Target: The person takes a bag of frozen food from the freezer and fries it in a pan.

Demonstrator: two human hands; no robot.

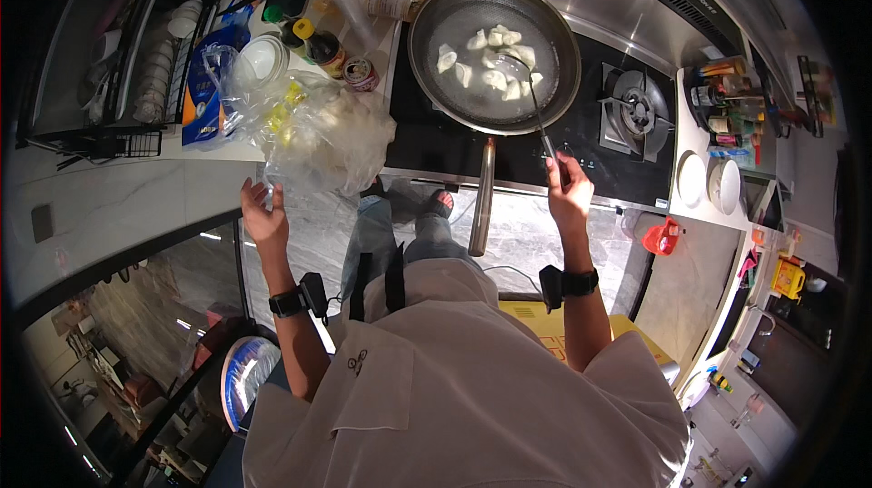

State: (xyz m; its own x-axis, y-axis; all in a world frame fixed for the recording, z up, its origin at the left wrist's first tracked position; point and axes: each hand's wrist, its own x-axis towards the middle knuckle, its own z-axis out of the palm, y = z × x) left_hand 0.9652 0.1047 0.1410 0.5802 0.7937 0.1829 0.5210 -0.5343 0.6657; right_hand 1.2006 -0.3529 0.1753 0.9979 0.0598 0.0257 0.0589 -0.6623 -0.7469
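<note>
My right hand (571, 191) grips the dark handle of a metal ladle or skimmer (538, 106), whose head rests among white dumplings (495, 80). They lie in water in a large round wok (575, 69) on the black cooktop, its long metal handle (483, 202) pointing towards me. At the left, my left hand (264, 213) is raised with fingers apart and nothing in it, just below the edge of a clear plastic bag (327, 133) on the counter. Pale contents show inside the bag, but I cannot tell what they are.
White bowls (262, 58), a sauce bottle with yellow cap (320, 45) and a can (360, 73) stand left of the wok. A bare gas burner (638, 103) is right of it. Farther right are white plates (692, 178) and a rack of bottles (729, 106).
</note>
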